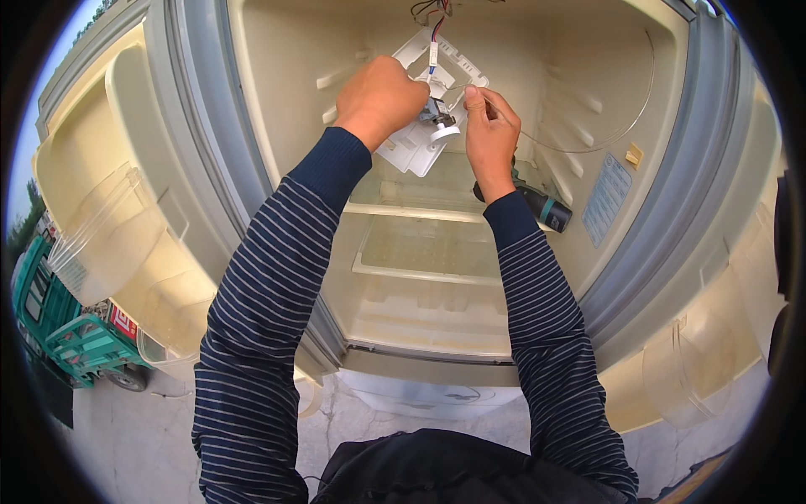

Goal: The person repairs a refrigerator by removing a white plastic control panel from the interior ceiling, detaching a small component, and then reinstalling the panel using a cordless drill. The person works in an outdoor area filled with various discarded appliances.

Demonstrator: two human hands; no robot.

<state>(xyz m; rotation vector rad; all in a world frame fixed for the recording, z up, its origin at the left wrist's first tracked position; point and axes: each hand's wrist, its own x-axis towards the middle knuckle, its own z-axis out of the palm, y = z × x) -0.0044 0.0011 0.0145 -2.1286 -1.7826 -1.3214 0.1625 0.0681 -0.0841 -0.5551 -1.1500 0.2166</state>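
Inside an open refrigerator, a white plastic housing (410, 149) hangs from wires below the ceiling. At its middle is a small metal thermostat (435, 110) with a white round knob (444, 134). My left hand (379, 99) is closed at the thermostat's left side and appears to grip it; its fingertips are partly hidden. Between the thumb and fingers of my right hand (492, 133) is a thin tube (579, 151), which curves away along the right wall. A white connector (434, 55) on coloured wires hangs just above the housing.
A dark green cordless drill (541, 207) lies on the glass shelf (411, 198) behind my right wrist. Below is another shelf (428, 273). Open doors with clear bins (113, 231) stand on both sides. A green cargo vehicle (71, 336) is outside at left.
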